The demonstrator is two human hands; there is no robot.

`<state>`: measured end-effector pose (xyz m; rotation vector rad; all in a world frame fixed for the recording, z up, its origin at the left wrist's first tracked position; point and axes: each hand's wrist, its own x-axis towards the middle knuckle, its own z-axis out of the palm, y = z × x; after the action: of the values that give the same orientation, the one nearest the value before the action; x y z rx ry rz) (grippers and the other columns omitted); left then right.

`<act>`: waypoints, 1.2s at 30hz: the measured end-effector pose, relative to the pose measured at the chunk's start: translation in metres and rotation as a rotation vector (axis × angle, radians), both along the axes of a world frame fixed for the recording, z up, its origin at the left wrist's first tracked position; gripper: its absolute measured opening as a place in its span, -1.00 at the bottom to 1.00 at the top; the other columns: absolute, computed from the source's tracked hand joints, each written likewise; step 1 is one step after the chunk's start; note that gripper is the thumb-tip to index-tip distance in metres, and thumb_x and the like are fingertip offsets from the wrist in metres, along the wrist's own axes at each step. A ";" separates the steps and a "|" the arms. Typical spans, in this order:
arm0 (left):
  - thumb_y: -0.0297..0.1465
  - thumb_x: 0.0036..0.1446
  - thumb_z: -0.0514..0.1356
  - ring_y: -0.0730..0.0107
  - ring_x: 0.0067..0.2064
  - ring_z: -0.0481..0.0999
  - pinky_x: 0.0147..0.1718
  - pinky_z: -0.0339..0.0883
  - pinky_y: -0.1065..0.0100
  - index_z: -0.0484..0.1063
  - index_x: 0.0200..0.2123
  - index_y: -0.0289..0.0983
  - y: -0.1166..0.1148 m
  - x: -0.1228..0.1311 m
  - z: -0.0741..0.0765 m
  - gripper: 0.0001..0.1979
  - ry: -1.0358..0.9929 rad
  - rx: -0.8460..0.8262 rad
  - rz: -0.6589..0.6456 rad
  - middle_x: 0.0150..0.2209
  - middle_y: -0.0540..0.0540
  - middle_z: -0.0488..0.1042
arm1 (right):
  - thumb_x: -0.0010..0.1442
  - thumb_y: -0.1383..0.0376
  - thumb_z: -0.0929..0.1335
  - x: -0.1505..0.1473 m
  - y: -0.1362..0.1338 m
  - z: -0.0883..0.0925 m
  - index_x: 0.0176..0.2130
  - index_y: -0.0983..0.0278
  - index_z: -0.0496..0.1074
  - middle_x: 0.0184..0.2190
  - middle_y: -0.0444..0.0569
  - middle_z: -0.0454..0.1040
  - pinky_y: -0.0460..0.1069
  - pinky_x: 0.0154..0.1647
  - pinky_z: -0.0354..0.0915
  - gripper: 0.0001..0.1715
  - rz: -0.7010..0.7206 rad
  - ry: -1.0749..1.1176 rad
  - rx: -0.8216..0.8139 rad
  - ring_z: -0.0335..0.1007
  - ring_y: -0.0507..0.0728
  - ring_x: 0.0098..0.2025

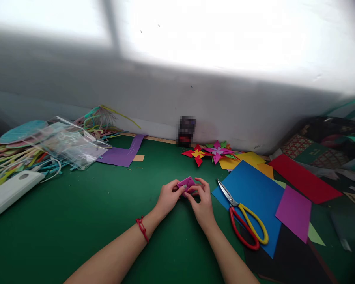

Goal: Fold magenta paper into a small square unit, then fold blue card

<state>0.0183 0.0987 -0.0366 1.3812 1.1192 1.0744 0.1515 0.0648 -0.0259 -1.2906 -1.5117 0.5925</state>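
Observation:
A small piece of folded purple-pink paper [189, 181] is held up between my two hands, above the green tabletop. My left hand [169, 197] pinches its left side, with the thumb on the near face. On the other side, my right hand [201, 199] grips its lower right part between thumb and fingers. Some of the paper's folds are hidden behind the fingers. To the right of my right hand lie scissors [233, 202] with one red and one yellow handle, resting partly on a blue sheet of paper [251, 189].
Folded paper flowers [217, 151] lie near the wall, beside yellow sheets [251, 158]. Red paper [304, 177] and purple paper [294, 211] are at right. At left are purple paper [115, 156], a clear plastic bag [73, 144], pipe cleaners [103, 122] and a white device [14, 193].

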 end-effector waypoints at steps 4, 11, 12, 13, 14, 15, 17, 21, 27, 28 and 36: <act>-0.24 0.02 0.14 0.43 -0.48 0.41 -0.52 0.24 0.46 0.37 -0.44 -0.30 0.002 0.000 0.000 -0.78 -0.040 -0.018 -0.017 -0.53 0.00 0.42 | 0.11 0.27 0.31 0.002 0.001 -0.001 -0.30 0.22 0.35 -0.03 0.06 0.18 0.05 -0.26 0.38 -0.90 -0.006 0.017 -0.027 0.17 0.24 0.05; -0.16 0.08 0.05 0.44 -0.49 0.40 -0.53 0.27 0.46 0.35 -0.46 -0.31 0.004 -0.002 0.003 -0.68 -0.089 -0.063 -0.083 -0.54 -0.02 0.40 | 0.09 0.25 0.32 0.003 0.001 0.000 -0.33 0.24 0.35 -0.01 0.06 0.18 0.05 -0.25 0.37 -0.90 -0.030 0.037 -0.038 0.20 0.23 0.02; -0.16 0.09 0.04 0.44 -0.50 0.40 -0.53 0.27 0.45 0.35 -0.46 -0.31 0.004 -0.002 0.003 -0.68 -0.087 -0.060 -0.084 -0.54 -0.02 0.40 | 0.09 0.25 0.33 0.002 0.001 0.000 -0.33 0.24 0.35 -0.01 0.06 0.18 0.05 -0.25 0.37 -0.89 -0.031 0.038 -0.040 0.20 0.23 0.02; -0.16 0.10 0.04 0.44 -0.50 0.40 -0.53 0.27 0.45 0.35 -0.47 -0.31 0.004 -0.002 0.002 -0.68 -0.082 -0.055 -0.079 -0.54 -0.02 0.39 | 0.09 0.25 0.33 0.002 0.001 0.000 -0.34 0.24 0.35 -0.01 0.06 0.18 0.05 -0.25 0.37 -0.89 -0.028 0.039 -0.041 0.20 0.23 0.02; -0.17 0.10 0.04 0.44 -0.50 0.39 -0.53 0.27 0.45 0.35 -0.47 -0.30 0.004 -0.002 0.002 -0.68 -0.074 -0.049 -0.069 -0.54 -0.02 0.39 | 0.08 0.25 0.33 0.002 0.001 -0.001 -0.34 0.24 0.35 -0.01 0.06 0.18 0.05 -0.25 0.36 -0.89 -0.024 0.041 -0.042 0.20 0.24 0.02; -0.17 0.10 0.04 0.44 -0.51 0.39 -0.54 0.27 0.45 0.34 -0.48 -0.30 0.004 -0.002 0.001 -0.68 -0.065 -0.043 -0.059 -0.55 -0.02 0.38 | 0.08 0.26 0.34 0.002 0.002 -0.001 -0.35 0.24 0.35 -0.01 0.06 0.19 0.05 -0.25 0.36 -0.90 -0.018 0.043 -0.044 0.20 0.24 0.03; -0.18 0.10 0.04 0.45 -0.52 0.37 -0.54 0.26 0.44 0.33 -0.49 -0.30 0.004 -0.002 -0.001 -0.68 -0.045 -0.034 -0.043 -0.56 -0.01 0.36 | 0.07 0.27 0.35 0.002 0.002 -0.002 -0.36 0.25 0.35 -0.02 0.06 0.19 0.05 -0.25 0.36 -0.90 -0.006 0.049 -0.049 0.20 0.24 0.03; -0.18 0.11 0.03 0.47 -0.54 0.34 -0.55 0.25 0.45 0.31 -0.52 -0.30 0.004 -0.001 -0.002 -0.68 -0.017 -0.021 -0.018 -0.59 0.02 0.31 | 0.04 0.26 0.36 0.003 0.003 -0.004 -0.38 0.25 0.36 -0.02 0.06 0.19 0.05 -0.24 0.37 -0.89 0.006 0.079 -0.057 0.21 0.24 0.01; -0.18 0.10 0.03 0.47 -0.55 0.32 -0.55 0.23 0.46 0.27 -0.54 -0.29 0.004 -0.001 -0.001 -0.68 -0.009 -0.024 0.026 -0.61 0.04 0.28 | -0.01 0.22 0.40 0.006 0.006 -0.005 -0.45 0.24 0.39 -0.01 0.04 0.18 0.04 -0.24 0.37 -0.86 0.043 0.162 -0.097 0.22 0.24 0.01; -0.17 0.10 0.03 0.47 -0.55 0.32 -0.55 0.23 0.46 0.27 -0.54 -0.29 0.004 -0.001 -0.002 -0.68 -0.010 -0.025 0.026 -0.61 0.05 0.28 | -0.02 0.22 0.40 0.007 0.006 -0.005 -0.46 0.24 0.40 -0.01 0.03 0.18 0.05 -0.20 0.35 -0.86 0.051 0.160 -0.103 0.22 0.23 0.01; -0.17 0.11 0.01 0.48 -0.56 0.31 -0.55 0.21 0.46 0.26 -0.54 -0.28 0.005 -0.001 -0.003 -0.67 0.015 -0.005 0.025 -0.62 0.06 0.26 | -0.04 0.21 0.42 0.009 0.008 -0.003 -0.53 0.22 0.40 -0.08 -0.01 0.25 0.12 0.06 0.11 -0.84 0.044 0.092 -0.126 0.18 0.22 0.04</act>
<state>0.0170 0.1034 -0.0397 1.3767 1.1522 1.0802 0.1606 0.0730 -0.0289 -1.3100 -1.4485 0.7765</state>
